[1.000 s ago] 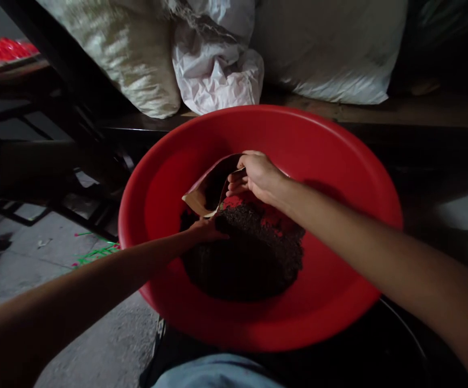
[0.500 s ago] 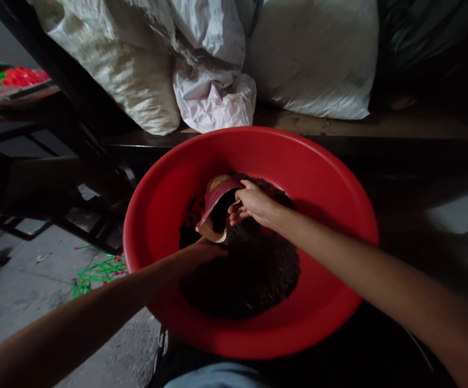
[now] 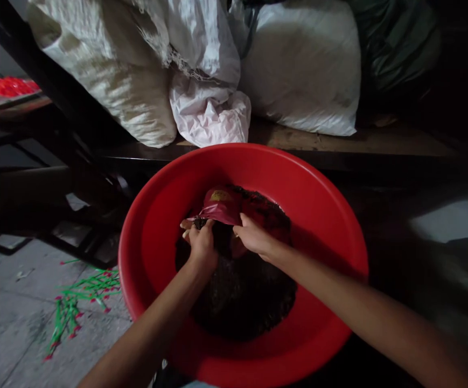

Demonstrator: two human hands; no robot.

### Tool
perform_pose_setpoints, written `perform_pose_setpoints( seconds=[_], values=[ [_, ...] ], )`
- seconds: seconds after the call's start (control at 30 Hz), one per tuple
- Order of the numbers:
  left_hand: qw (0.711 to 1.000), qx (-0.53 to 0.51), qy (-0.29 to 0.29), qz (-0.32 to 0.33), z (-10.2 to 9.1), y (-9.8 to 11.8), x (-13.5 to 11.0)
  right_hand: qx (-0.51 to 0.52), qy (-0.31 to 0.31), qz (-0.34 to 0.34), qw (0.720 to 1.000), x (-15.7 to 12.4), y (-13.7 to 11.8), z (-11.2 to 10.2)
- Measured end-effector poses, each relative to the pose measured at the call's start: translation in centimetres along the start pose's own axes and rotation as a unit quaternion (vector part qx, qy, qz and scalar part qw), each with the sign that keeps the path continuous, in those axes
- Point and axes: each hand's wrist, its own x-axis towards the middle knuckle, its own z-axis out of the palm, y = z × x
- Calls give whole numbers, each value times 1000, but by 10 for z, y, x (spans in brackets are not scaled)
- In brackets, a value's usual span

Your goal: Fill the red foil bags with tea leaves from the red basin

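A dark red bag (image 3: 221, 208) with a yellowish label lies on its side in a wide red basin (image 3: 330, 215). Its mouth faces toward me. Dark loose material (image 3: 250, 302), like soil or dried leaves, covers the basin's bottom. My left hand (image 3: 202, 241) is at the left side of the bag's mouth, its fingers curled around a clump of this material. With my right hand (image 3: 253, 235) I pinch the right edge of the mouth, thumb on top. The inside of the bag is hidden in shadow.
Behind the basin, white woven sacks (image 3: 302, 70) and a crumpled white plastic bag (image 3: 213, 118) rest on a wooden ledge (image 3: 290, 139). Green stems with red tips (image 3: 70, 310) are scattered on the floor at left. A wooden stand (image 3: 23, 108) holds more red and green pieces.
My left hand has come up from the dark material to the bag's mouth with some of it. The bag's opening has tipped lower and looks narrower. My right hand stays on its edge.
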Motion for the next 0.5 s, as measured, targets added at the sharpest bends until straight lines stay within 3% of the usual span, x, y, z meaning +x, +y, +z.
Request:
perform_pose_setpoints(
  seconds=[0.1,0.17,0.3,0.5],
  values=[
    [996,67,29,44,8,0,20,27,4,-10,1000,6,-1,-2],
    [989,121,13,79,7,7,28,9,33,-15,999,9,-3,-4],
    [957,230,-74,162,0,25,32,-42,88,-47,994,12,-7,-7],
    [886,351,-180,244,-23,52,20,-23,63,-91,994,9,-21,-24]
  ],
)
